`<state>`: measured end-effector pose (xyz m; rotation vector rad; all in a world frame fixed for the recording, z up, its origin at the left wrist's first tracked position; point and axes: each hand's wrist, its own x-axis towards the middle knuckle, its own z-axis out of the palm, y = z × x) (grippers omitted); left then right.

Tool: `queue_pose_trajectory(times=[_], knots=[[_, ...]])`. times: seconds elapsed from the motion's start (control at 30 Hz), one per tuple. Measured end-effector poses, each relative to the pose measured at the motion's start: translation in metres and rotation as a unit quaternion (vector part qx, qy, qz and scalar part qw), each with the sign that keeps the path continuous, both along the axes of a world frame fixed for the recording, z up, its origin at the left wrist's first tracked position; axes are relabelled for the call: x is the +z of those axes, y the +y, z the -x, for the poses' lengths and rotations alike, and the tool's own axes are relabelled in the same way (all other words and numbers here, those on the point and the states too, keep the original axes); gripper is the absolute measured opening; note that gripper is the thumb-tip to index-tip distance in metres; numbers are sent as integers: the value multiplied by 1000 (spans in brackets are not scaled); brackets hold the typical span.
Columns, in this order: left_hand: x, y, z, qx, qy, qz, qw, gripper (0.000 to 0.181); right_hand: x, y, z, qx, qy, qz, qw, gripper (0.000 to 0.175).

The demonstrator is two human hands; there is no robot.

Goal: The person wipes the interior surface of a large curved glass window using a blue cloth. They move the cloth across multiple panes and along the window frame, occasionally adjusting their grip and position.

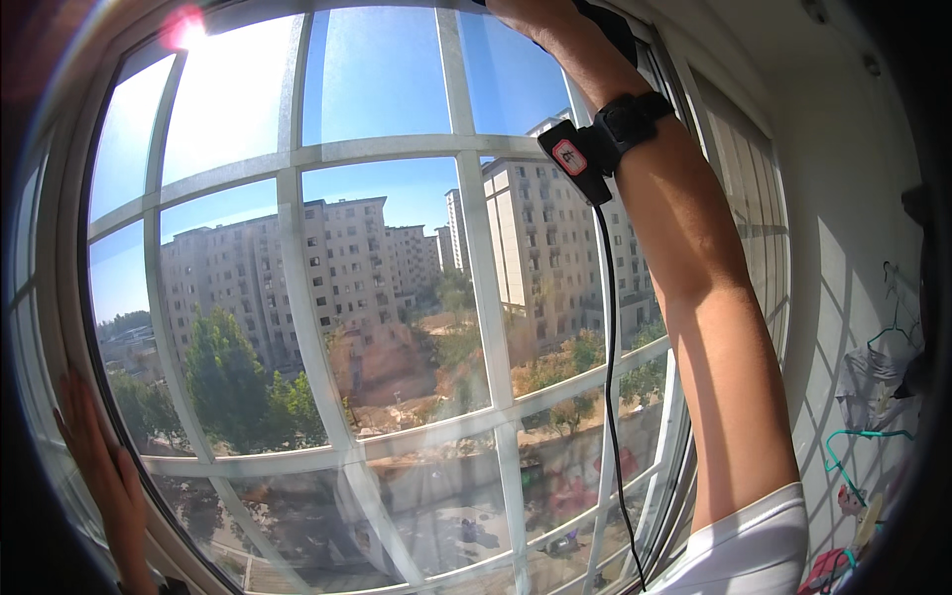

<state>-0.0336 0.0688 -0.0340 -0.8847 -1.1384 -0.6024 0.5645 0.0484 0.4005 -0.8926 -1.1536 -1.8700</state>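
My left hand [103, 461] lies with its fingers stretched along the left side of the white window frame [68, 327], holding nothing. My right arm reaches up across the window glass [379, 82] to its upper right. At the top edge of the view, my right hand [532, 16] is partly cut off. A dark thing [616, 33], possibly cloth, shows behind it near the glass; the fingers' grip on it is hidden. Around my right wrist runs a black strap [632, 126] with a small black labelled device [573, 162].
A black cable [611, 349] hangs from the device down past the glass. White bars [476, 282] cross the window, with apartment blocks [346, 253] and trees [219, 379] outside. On the right, green hangers [870, 433] and a grey garment [874, 379] hang by the wall [825, 193].
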Motion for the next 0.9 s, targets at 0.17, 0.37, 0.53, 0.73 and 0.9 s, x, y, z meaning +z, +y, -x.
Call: queue_pose_trajectory(times=[0.17, 0.37, 0.53, 0.73, 0.9], knots=[[6, -5, -8, -36, -34, 36, 998, 64, 1, 1, -72, 242, 20, 53, 969, 31], [6, -13, -18, -24, -73, 62, 995, 62, 22, 0, -202, 47, 258, 15, 965, 33], [9, -15, -25, -60, -71, 65, 994, 64, 36, 15, -158, -331, 68, -83, 938, 19], [15, -20, -38, -105, -55, 47, 992, 80, 20, 17, 13, -80, 171, 27, 982, 33], [18, -26, -39, -149, -79, 114, 979, 79, 2, 13, 191, 43, 151, 40, 987, 34]])
